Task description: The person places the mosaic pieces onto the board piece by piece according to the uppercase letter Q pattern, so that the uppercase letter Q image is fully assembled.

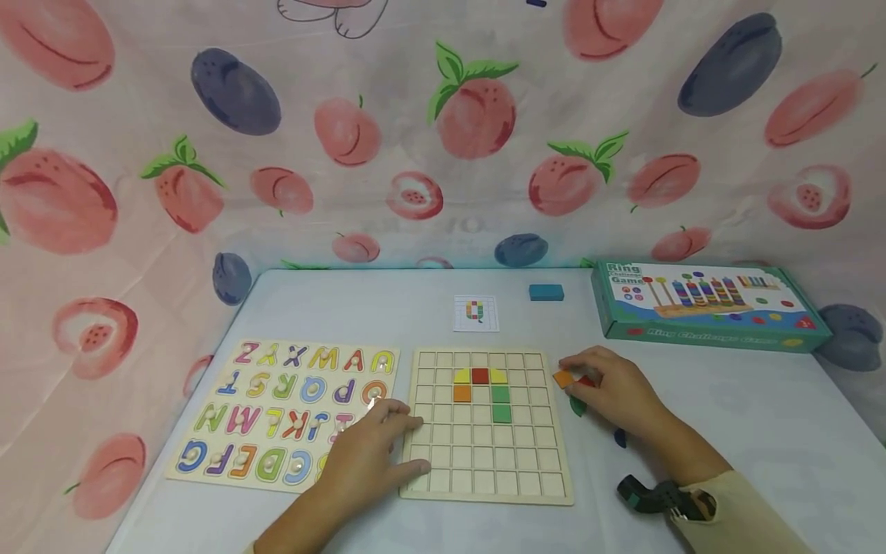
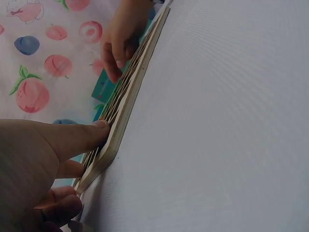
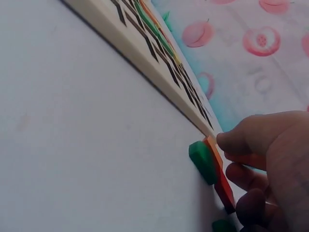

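Grid board: a square, pale wooden board marked with cells [image 1: 477, 459] lies flat on the white cloth; coloured tiles sit near its top — yellow rounded ones at either side of a red square [image 1: 480, 376], an orange square [image 1: 461, 393] below on the left, two green squares [image 1: 501, 404] below on the right.
Loose tiles: a flat orange tile [image 1: 562, 379], a red tile [image 1: 587, 381] and a green tile [image 1: 577, 406] lie close together beside the board's right edge, a dark blue piece [image 1: 620, 438] nearer the wrist.
Right hand: the right hand [image 1: 616, 385] has thumb and fingers bent close about the orange tile; whether they pinch it, I cannot tell.
Left hand: the left hand [image 1: 370, 458] is relaxed, its thumb resting on the board's left edge, gripping nothing.
Pattern card: a small white card with a coloured figure [image 1: 475, 314] lies beyond the board.
Step in hand: apparently picking out a tile while the left hand steadies the board.
Next move: probably calls for a firm pinch on one tile, then lining it up with a cell — checked against the card.
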A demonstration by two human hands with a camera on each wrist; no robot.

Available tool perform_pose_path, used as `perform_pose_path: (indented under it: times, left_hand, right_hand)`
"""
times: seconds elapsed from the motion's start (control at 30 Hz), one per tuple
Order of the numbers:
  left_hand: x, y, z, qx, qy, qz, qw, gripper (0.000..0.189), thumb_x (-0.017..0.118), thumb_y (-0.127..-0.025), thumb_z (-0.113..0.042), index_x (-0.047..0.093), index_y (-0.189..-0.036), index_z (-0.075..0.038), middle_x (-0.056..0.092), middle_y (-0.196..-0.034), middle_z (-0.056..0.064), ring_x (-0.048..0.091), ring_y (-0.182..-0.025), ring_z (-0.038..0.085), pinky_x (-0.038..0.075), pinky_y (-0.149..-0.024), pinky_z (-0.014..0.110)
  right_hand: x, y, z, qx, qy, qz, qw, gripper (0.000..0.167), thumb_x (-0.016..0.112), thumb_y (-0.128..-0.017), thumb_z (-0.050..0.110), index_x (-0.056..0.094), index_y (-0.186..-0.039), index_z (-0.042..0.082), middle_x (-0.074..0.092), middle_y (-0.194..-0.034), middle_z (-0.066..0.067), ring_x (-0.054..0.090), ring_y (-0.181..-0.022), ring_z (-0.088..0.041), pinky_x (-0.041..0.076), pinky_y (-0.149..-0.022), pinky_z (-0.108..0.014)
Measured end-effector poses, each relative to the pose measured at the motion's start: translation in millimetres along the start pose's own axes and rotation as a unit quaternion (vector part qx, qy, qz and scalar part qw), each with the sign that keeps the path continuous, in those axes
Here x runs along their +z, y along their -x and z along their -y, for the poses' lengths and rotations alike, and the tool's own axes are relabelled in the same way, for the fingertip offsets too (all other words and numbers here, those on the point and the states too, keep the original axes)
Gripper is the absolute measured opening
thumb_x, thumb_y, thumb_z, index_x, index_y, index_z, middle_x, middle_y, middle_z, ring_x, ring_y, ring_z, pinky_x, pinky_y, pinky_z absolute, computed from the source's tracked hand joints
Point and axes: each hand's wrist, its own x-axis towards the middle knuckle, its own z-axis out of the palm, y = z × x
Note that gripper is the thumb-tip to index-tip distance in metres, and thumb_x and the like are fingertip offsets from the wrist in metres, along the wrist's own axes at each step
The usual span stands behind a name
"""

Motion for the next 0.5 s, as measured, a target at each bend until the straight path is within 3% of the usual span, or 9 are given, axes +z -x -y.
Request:
perform_pose_path:
  times: [0.33, 0.5]
  left_hand:
    - [0.8, 0.1, 1.7, 0.006, 0.0, -0.004, 1.0, 0.053, 0.095, -0.075, -0.046, 0.08, -0.121, -0.024, 0.063, -0.129, -0.007, 0.067, -0.092, 0.01, 0.055, -0.075, 0.031]
    - [0.3, -0.7, 1.2, 0.006, 0.0, 0.001, 1.0, 0.053, 0.095, -0.076, -0.045, 0.079, -0.122, -0.024, 0.063, -0.129, -0.006, 0.067, -0.094, 0.011, 0.055, -0.076, 0.033]
  right_hand:
    - [-2, -12.3, 10, 0.044, 0.004, 0.045, 0.998, 0.029, 0.08, -0.091, 0.013, 0.079, -0.12, 0.014, 0.071, -0.122, -0.006, 0.061, -0.103, -0.024, 0.051, -0.086, -0.043]
    - [-1, -14.7, 12, 0.055, -0.001, 0.046, 0.9974, 0.026, 0.081, -0.093, 0.018, 0.079, -0.119, 0.014, 0.071, -0.121, -0.008, 0.063, -0.105, -0.026, 0.052, -0.089, -0.047]
